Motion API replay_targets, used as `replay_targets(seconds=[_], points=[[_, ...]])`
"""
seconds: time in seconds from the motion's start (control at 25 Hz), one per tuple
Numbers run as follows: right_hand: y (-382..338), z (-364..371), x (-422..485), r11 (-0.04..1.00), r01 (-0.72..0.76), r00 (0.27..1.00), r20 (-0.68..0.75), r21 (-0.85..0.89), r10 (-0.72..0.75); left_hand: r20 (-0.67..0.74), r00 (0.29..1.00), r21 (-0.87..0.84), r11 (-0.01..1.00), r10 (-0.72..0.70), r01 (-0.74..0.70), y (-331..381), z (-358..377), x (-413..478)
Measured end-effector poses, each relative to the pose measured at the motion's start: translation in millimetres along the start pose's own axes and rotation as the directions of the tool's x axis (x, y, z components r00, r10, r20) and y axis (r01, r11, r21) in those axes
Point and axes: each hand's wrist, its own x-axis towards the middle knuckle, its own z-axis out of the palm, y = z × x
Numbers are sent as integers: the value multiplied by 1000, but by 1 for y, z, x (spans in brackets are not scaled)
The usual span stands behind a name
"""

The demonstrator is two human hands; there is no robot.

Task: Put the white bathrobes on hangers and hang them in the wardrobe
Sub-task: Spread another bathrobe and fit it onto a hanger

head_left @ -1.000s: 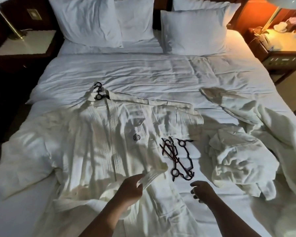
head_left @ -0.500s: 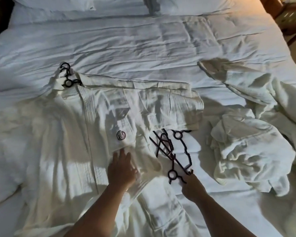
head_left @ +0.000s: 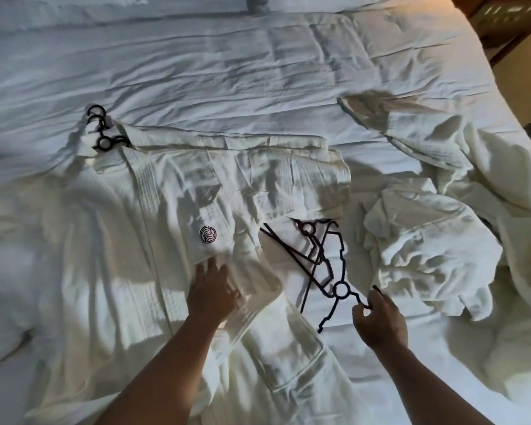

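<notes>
A white bathrobe (head_left: 111, 240) with a round dark logo lies spread on the bed, with dark hanger hooks (head_left: 100, 130) sticking out at its collar. My left hand (head_left: 212, 292) presses flat on its front, just below the logo. To the right lie loose dark hangers (head_left: 316, 256) in a tangle. My right hand (head_left: 377, 317) pinches the arm of the nearest hanger by its ringed end. A second white bathrobe (head_left: 426, 240) lies crumpled at the right.
The white duvet of the bed (head_left: 227, 72) stretches beyond the robes. Pillows sit along the top edge. A wooden nightstand (head_left: 509, 19) stands at the top right corner, past the bed's edge.
My left hand let go of the robe's belt end and moved up to press flat on the robe. My right hand reached forward and took hold of a hanger. The view dipped closer to the bed.
</notes>
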Motion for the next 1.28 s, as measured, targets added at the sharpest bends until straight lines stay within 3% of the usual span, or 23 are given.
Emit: replay_targets(seconds=[0.16, 0.24, 0.48, 0.6, 0.64, 0.68, 0.76, 0.8, 0.88, 1.0, 1.12, 1.28], points=[[-26, -39, 24, 963, 209, 933, -331, 173, -143, 15, 1000, 23, 1000, -7, 6, -1, -3, 1], [-45, -58, 41, 936, 265, 899, -409, 232, -154, 29, 1000, 43, 999, -5, 4, -1, -7, 3], [-99, -90, 53, 882, 368, 868, -447, 293, -214, 93, 996, -14, 1000, -12, 14, -2, -10, 2], [-118, -94, 50, 816, 397, 891, -390, 420, -233, 174, 984, -232, 968, -51, 91, 5, -34, 0], [-123, -95, 48, 798, 397, 900, -362, 453, -242, 221, 973, -367, 918, -73, 152, 5, -47, -2], [-131, -95, 46, 779, 391, 912, -317, 490, -259, 268, 960, -555, 801, -83, 224, 2, -60, -5], [-153, -92, 38, 708, 351, 933, -169, 613, -317, 267, 960, -895, 349, -80, 278, -8, -80, -17], [-167, -89, 35, 659, 316, 929, -81, 683, -361, 243, 967, -958, 140, -75, 252, -14, -89, -24], [-200, -80, 27, 595, 216, 898, 81, 774, -432, 197, 974, -979, -79, -108, 189, -28, -103, -37], [-246, -53, 28, 615, 110, 835, 264, 781, -483, 186, 972, -965, -210, -142, 154, -58, -108, -47], [-280, -30, 25, 664, 123, 772, 349, 738, -531, 193, 956, -952, -277, -222, 128, -87, -103, -49], [-313, 29, 23, 772, 119, 739, 463, 624, -489, 181, 906, -917, -399, -384, 14, -135, -92, -20]])
